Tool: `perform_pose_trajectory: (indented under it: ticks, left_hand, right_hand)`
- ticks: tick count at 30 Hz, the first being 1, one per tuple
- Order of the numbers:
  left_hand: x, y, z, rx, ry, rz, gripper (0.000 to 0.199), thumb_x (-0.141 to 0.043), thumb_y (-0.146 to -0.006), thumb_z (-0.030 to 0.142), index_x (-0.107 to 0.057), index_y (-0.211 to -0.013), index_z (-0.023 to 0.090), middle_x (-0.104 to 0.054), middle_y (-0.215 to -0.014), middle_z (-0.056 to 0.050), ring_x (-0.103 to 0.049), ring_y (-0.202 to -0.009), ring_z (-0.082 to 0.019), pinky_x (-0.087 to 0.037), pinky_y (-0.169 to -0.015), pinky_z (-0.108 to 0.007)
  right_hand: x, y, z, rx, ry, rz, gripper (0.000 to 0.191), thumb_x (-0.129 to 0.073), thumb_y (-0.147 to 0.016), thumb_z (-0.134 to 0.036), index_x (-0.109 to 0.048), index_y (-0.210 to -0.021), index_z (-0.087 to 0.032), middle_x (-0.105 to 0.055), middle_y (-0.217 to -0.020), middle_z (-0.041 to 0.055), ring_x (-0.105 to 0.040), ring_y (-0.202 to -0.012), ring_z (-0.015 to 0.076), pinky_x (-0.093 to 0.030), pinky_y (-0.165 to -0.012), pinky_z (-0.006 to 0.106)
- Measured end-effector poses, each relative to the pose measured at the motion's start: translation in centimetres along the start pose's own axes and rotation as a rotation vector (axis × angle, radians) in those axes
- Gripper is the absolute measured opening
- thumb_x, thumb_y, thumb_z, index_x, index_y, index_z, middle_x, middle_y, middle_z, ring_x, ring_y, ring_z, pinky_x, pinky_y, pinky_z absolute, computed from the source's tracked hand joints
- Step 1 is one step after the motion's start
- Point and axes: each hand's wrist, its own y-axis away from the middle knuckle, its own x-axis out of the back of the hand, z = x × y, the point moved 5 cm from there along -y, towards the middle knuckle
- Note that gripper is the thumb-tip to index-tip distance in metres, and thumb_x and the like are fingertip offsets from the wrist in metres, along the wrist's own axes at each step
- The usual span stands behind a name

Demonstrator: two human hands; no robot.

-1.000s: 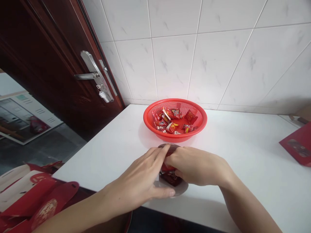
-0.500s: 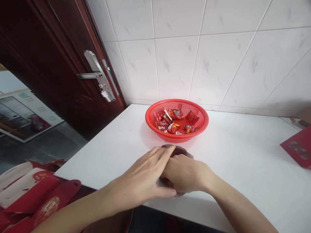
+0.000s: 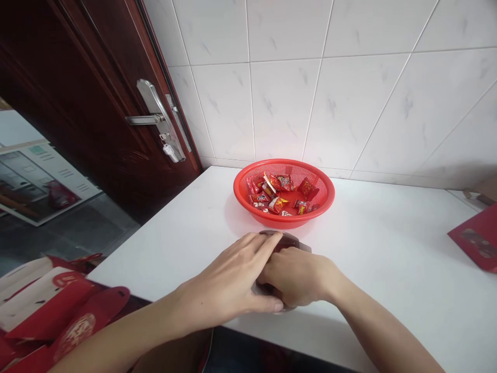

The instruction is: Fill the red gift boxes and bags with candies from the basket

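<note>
A dark brown object with a rounded rim, perhaps a container point(image 3: 286, 239), sits on the white table, mostly covered by both hands. My left hand point(image 3: 236, 274) is laid over its left side, fingers along the top and thumb at the near side, gripping it. Curled fingers of my right hand point(image 3: 297, 274) reach down into or against it; the fingertips and whatever they hold are hidden. Just beyond the hands stands a red plastic basket point(image 3: 328, 202) with several wrapped candies point(image 3: 277, 204) in red packets.
Red and white paper boxes point(image 3: 50, 311) are piled at the lower left, beside the table point(image 3: 171, 233). A red box with a window point(image 3: 476, 238) lies at the right edge. Behind is a tiled wall point(image 3: 283, 103); a dark wooden door point(image 3: 97, 77) with handle and keys is at the left.
The view has shifted very slightly. Both hands stay on the dark object, with the right hand nearly still.
</note>
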Motion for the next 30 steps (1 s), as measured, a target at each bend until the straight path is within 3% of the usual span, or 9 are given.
perform_pose_trajectory:
  ticks: [12, 17, 22, 25, 30]
  left_hand:
    - [-0.1, -0.2, 0.0, 0.0, -0.02, -0.013, 0.097, -0.08, -0.077, 0.046, -0.032, -0.16, 0.03, -0.049, -0.154, -0.009, -0.044, -0.142, -0.033, -0.044, -0.113, -0.046]
    - [0.0, -0.2, 0.0, 0.027, -0.036, -0.018, 0.092, -0.077, -0.08, 0.046, -0.033, -0.159, 0.029, -0.047, -0.155, -0.011, -0.043, -0.142, -0.034, -0.043, -0.113, -0.047]
    - [0.1, -0.2, 0.1, 0.059, -0.023, -0.015, 0.094, -0.075, -0.081, 0.048, -0.029, -0.161, 0.031, -0.043, -0.159, -0.012, -0.041, -0.144, -0.035, -0.042, -0.113, -0.05]
    - [0.1, -0.2, 0.0, 0.067, -0.022, -0.012, 0.095, -0.075, -0.082, 0.047, -0.027, -0.162, 0.03, -0.042, -0.16, -0.012, -0.039, -0.146, -0.035, -0.041, -0.115, -0.05]
    - [-0.1, -0.4, -0.5, 0.037, -0.008, 0.002, 0.093, -0.073, -0.083, 0.049, -0.027, -0.162, 0.031, -0.044, -0.158, -0.012, -0.041, -0.145, -0.035, -0.042, -0.114, -0.05]
  right_hand:
    - [0.0, -0.5, -0.7, -0.127, 0.055, 0.035, 0.034, -0.074, -0.085, -0.021, -0.073, -0.115, -0.006, -0.076, -0.111, 0.0196, -0.073, -0.1, 0.0369, -0.058, -0.073, 0.04]
    - [0.3, -0.5, 0.0, -0.134, 0.052, 0.133, 0.022, -0.065, -0.09, -0.015, -0.075, -0.108, -0.007, -0.076, -0.104, 0.0198, -0.073, -0.093, 0.0315, -0.053, -0.069, 0.034]
    - [0.9, -0.3, 1.6, -0.162, -0.135, 0.257, 0.022, -0.054, -0.096, -0.011, -0.075, -0.097, -0.01, -0.076, -0.099, 0.0119, -0.069, -0.085, 0.0216, -0.044, -0.068, 0.029]
    - [0.7, -0.4, 1.8, -0.122, -0.156, 0.206, 0.018, -0.057, -0.094, -0.011, -0.075, -0.094, -0.011, -0.077, -0.1, 0.0107, -0.068, -0.092, 0.0226, -0.043, -0.07, 0.029]
    - [0.9, -0.1, 2.3, -0.239, -0.166, 0.283, 0.021, -0.054, -0.097, -0.018, -0.073, -0.104, -0.012, -0.075, -0.114, 0.0132, -0.071, -0.094, 0.0258, -0.044, -0.068, 0.031]
